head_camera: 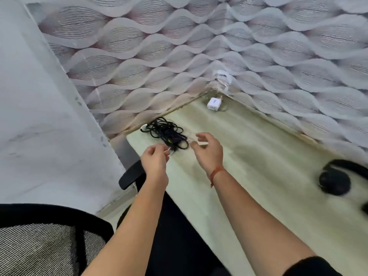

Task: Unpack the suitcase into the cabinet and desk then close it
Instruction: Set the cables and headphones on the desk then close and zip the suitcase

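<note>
1. No legible text, brand, number or sign anywhere in view.
2. White charger at the far corner of the desk: pale blue patch on the upper face, shaped like a label, too blurred to read.
3. Black cable bundle on the same desk: small yellow-green mark near the nearer end, too small to tell whether print or plain colour.

Both forearms are bare. A thin red string bracelet circles the right wrist, a loose end hanging from it. A black sleeve, probably short, covers the right upper arm.
</note>
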